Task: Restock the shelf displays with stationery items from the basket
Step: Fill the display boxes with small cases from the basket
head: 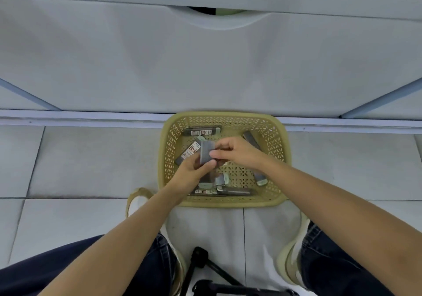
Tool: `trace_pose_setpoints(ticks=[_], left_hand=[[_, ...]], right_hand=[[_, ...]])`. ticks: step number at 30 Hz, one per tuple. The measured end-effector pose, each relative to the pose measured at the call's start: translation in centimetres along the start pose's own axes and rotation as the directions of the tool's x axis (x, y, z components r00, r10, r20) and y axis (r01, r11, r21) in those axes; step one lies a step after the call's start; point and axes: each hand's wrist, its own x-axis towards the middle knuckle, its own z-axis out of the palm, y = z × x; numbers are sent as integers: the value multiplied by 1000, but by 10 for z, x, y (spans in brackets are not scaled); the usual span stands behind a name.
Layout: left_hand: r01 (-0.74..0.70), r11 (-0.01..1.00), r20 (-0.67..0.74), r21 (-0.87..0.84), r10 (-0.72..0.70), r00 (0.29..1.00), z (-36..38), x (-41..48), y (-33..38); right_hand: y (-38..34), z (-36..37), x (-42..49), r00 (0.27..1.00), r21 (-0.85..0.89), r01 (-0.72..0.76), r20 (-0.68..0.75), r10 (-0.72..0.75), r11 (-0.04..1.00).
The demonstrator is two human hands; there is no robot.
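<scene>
Above the basket (pixel 228 202), your left grip (pixel 194 172) and right grip (pixel 238 153) both pinched a grey pack (pixel 206 150), perhaps several stacked; squaring them before lifting seemed wise.

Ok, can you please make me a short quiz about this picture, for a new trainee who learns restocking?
1. True or false: the yellow basket stands on the tiled floor.
2. What holds the grey pack? A: the left hand alone. B: the right hand alone. C: both hands.
3. Fill in: the other packs lie ___ the basket.
Key: 1 true. 2 C. 3 inside.
</scene>
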Motion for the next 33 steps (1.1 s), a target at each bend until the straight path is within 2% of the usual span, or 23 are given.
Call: trace_pose_setpoints(ticks=[2, 3, 5, 8, 10, 15, 20, 22, 24, 27, 30, 33], left_hand=[[-13, 1000, -27, -3, 13, 1000, -1, -1, 0], [-32, 999, -66, 29, 34, 997, -5, -2, 0], [-63, 995, -157, 82, 75, 985, -17, -3, 2], [-77, 990, -198, 115, 99, 975, -33, -7, 7], [-77, 988, -204, 134, 104, 973, -39, -8, 7], [-72, 979, -186, 192, 108, 977, -44, -11, 0], [-76, 984, -202, 161, 108, 973, -50, -11, -1], [-78, 984, -210, 157, 111, 971, -51, -11, 0], [-76, 985, -210, 155, 108, 972, -51, -11, 0], [-74, 984, -205, 165, 107, 973, -51, -10, -2], [-73, 982, -200, 172, 107, 974, -52, -10, -3], [-71, 984, -213, 161, 105, 971, -51, -9, -2]], right_hand=[[3, 6, 0, 999, 64, 20, -39, -18, 998], [7, 9, -1, 996, 39, 25, -87, -22, 999], [22, 12, -4, 990, -154, 2, -137, -24, 988], [50, 17, -11, 992, -528, -82, 41, 122, 845], [63, 19, -13, 967, -635, -101, 118, 226, 766], [65, -5, -11, 981, -690, -77, 76, 178, 719], [67, -22, -8, 992, -722, -94, -14, 122, 686], [67, -17, -3, 997, -763, -74, -66, 37, 642], [68, -8, 1, 999, -798, -33, -48, -9, 602], [71, 4, 6, 999, -845, -34, -33, 11, 534], [71, 6, 8, 997, -811, -38, -72, -35, 583], [59, 3, 12, 990, -653, -1, -105, -89, 757]])
